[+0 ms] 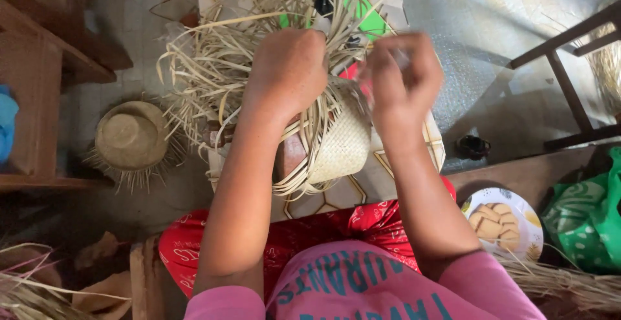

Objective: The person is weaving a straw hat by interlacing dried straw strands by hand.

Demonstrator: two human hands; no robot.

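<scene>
A partly woven straw hat point(343, 145) sits over a wooden block on a small patterned table point(362, 187), with long loose straw strands point(213, 68) fanning out to the left and back. My left hand point(288, 71) is closed on a bundle of these strands at the hat's top. My right hand point(401, 77), blurred, pinches thin strands just to the right of the hat's edge.
A finished straw hat point(132, 136) with a frayed brim lies on the floor at left. A plate of biscuits point(501, 223) and a green bag point(585, 216) are at right, a dark wooden chair point(569, 81) beyond. More straw point(26, 291) lies at bottom left.
</scene>
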